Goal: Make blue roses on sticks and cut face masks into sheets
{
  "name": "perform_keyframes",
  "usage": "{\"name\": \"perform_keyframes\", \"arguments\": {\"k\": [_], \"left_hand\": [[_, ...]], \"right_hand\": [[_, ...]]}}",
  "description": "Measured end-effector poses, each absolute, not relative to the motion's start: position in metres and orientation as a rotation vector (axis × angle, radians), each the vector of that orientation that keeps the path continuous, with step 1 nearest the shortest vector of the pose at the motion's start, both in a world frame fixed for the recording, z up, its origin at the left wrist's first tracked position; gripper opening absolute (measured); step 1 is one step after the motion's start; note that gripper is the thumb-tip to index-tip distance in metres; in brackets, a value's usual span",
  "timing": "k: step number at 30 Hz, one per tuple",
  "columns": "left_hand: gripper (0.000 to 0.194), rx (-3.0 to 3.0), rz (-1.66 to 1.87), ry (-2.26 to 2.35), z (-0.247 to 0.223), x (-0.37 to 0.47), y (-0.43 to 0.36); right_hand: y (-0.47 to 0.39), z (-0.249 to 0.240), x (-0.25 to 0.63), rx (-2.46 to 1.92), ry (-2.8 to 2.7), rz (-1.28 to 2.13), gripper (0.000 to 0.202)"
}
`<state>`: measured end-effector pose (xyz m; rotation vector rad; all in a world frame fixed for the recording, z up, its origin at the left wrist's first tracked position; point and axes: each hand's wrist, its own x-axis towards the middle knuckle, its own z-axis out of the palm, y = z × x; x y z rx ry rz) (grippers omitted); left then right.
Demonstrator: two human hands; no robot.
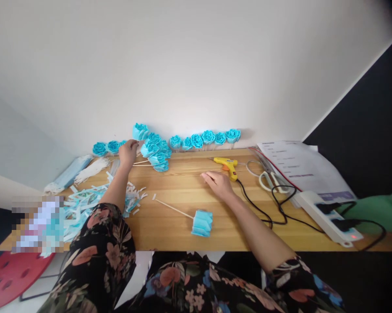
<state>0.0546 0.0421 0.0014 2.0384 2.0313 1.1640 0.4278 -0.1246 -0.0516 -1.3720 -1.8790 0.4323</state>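
My left hand (pixel 129 151) is at the back left, its fingers pinched together beside a cluster of blue paper flowers (pixel 155 150); whatever they hold is too small to make out. My right hand (pixel 217 182) rests over the middle of the table, fingers together, just left of a yellow glue gun (pixel 228 166), not gripping it. Nearer the front edge lies one blue flower (pixel 202 223) with its thin stick pointing to the back left. More blue flowers (pixel 208 138) stand in a row along the wall.
Blue and white scraps (pixel 85 208) cover the left of the wooden table (pixel 169 195), with folded blue masks (pixel 68 174) and white cords (pixel 92 169) behind. On the right are white scissors (pixel 271 182), black cables, printed papers (pixel 293 165) and a power strip (pixel 328 217).
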Motion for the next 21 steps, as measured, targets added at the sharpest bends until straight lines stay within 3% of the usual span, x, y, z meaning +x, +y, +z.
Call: {"name": "perform_keyframes", "arguments": {"k": [21], "left_hand": [[0.039,2.147,0.954,2.145,-0.003,0.058,0.048]], "right_hand": [[-0.124,-0.053,0.426,-1.391,-1.929,0.411,0.041]]}}
